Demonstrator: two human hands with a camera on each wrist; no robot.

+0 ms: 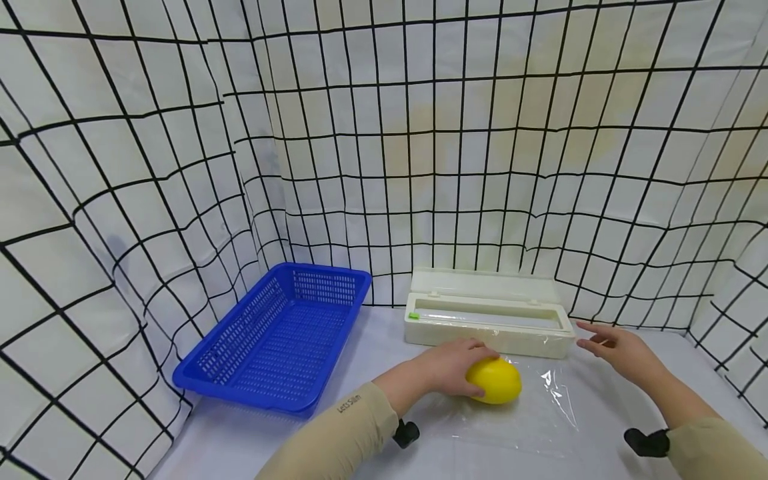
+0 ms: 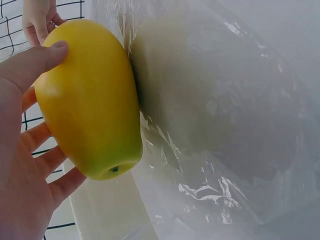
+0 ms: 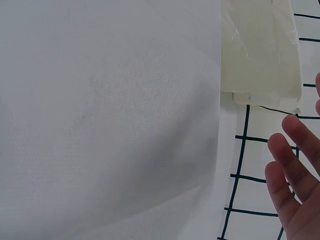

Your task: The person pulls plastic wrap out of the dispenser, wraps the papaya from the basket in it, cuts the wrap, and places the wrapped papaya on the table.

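A smooth yellow mango, greenish round its stem end, is in my left hand. The thumb lies along one side of it and the fingers reach round the other. Beneath it a sheet of clear cling film spreads over the table, wrinkled and shiny in the left wrist view. My right hand is empty, its fingers loosely bent, close to the right end of the cream cling film dispenser. The dispenser's lid stands raised, with a film roll inside.
A blue perforated plastic basket stands on the left of the white table. White walls covered with black wire grid rise behind and at both sides. A small green slider sits at the dispenser's left end.
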